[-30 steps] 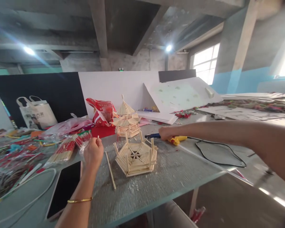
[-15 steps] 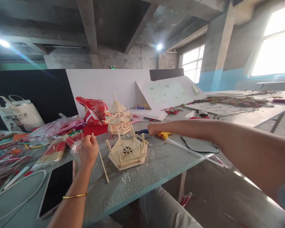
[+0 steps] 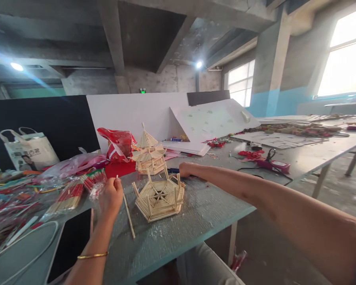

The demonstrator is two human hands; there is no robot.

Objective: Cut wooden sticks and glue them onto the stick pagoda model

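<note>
Judging progress, I see the hexagonal stick base [image 3: 159, 196] built but roofless, my left hand [image 3: 111, 196] pinching a short stick [image 3: 117, 178] beside it, my right hand [image 3: 185, 169] closed on something behind it that I cannot make out.

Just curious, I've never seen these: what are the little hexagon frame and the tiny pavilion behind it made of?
Hexagon frame: pale thin sticks, probably bamboo or wood, bare and matte, laid in visible rows. Pavilion: the same pale sticks, unpainted. The left hand pinches a similar stick.

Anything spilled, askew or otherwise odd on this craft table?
Pale crumbs and wood bits lie scattered on the grey table in front of the hexagonal stick-built model. One loose long wooden stick lies beside it at a slant. Opened stick packets sprawl left. Otherwise nothing looks damaged.
</note>
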